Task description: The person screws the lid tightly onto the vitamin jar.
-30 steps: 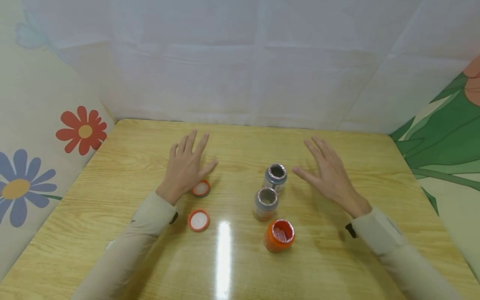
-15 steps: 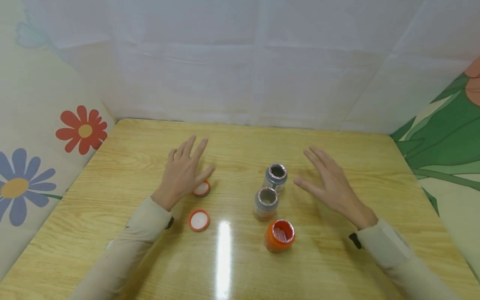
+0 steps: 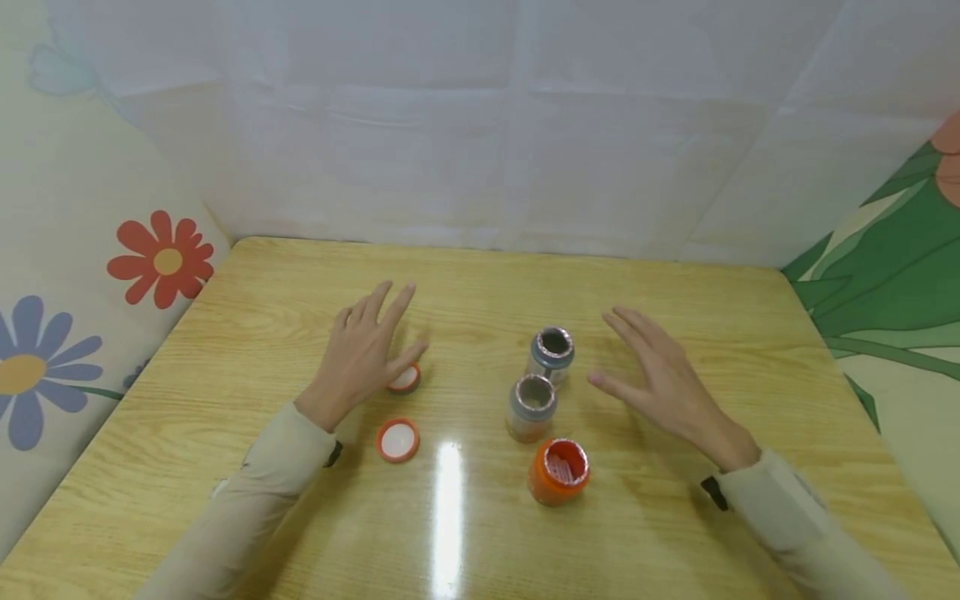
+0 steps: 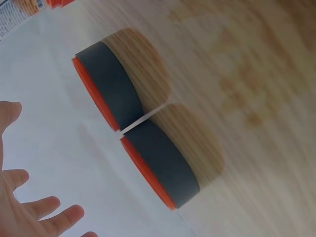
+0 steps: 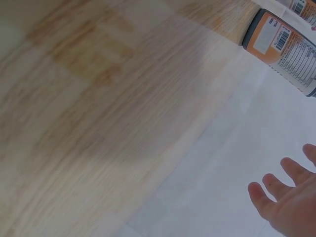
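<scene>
My left hand (image 3: pixel 356 358) hovers with spread fingers by the far lid (image 3: pixel 406 379), hiding part of it. Nearer me lies a second lid (image 3: pixel 397 440), orange-rimmed and white inside. The left wrist view shows both lids side-on, with dark grey walls (image 4: pixel 163 168). Right of the grey jars is my right hand (image 3: pixel 667 383), fingers extended, thumb apart, holding nothing. Two uncapped grey jars stand upright, the far one (image 3: pixel 551 367) just behind the near one (image 3: pixel 531 417). An uncapped orange jar (image 3: pixel 551 485) stands closest to me; its contents are unclear.
The wood-grain table (image 3: pixel 480 292) ends at a white cloth backdrop (image 3: pixel 450 150). Flower-patterned panels flank it, with a red flower (image 3: pixel 168 262) at left. A glare streak (image 3: pixel 447 517) crosses the near tabletop. A labelled jar (image 5: pixel 284 49) appears at the right wrist view's corner.
Both hands have drawn back slightly toward me. More of the far lid's top now shows beside my left thumb. The jars and lids have stayed in place.
</scene>
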`<state>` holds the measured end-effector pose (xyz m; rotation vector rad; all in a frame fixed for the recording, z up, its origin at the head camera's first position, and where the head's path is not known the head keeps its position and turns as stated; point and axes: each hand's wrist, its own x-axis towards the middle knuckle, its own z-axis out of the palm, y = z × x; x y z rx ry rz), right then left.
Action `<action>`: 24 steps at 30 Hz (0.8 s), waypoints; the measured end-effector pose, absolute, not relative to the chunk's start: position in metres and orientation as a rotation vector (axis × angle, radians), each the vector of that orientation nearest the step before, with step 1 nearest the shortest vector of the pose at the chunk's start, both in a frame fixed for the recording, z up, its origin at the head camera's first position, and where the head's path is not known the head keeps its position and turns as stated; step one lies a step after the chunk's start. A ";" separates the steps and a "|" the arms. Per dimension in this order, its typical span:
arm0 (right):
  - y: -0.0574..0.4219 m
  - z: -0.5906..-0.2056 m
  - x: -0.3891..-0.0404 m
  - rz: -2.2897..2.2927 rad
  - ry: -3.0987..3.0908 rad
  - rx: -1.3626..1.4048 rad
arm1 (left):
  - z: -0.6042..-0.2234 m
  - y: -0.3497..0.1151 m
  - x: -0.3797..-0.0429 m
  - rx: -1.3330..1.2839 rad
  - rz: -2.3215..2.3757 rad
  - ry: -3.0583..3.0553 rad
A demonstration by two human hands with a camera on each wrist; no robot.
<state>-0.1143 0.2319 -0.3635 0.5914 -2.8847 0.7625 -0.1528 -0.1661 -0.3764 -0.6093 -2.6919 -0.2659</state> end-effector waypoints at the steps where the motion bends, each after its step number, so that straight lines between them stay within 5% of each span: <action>1: 0.232 -0.363 -0.113 0.766 -2.887 0.597 | -0.376 -0.166 -0.152 -0.613 -0.271 -2.692; 24: 0.234 -0.366 -0.095 0.858 -2.922 0.745 | -0.377 -0.175 -0.135 -0.652 -0.358 -2.734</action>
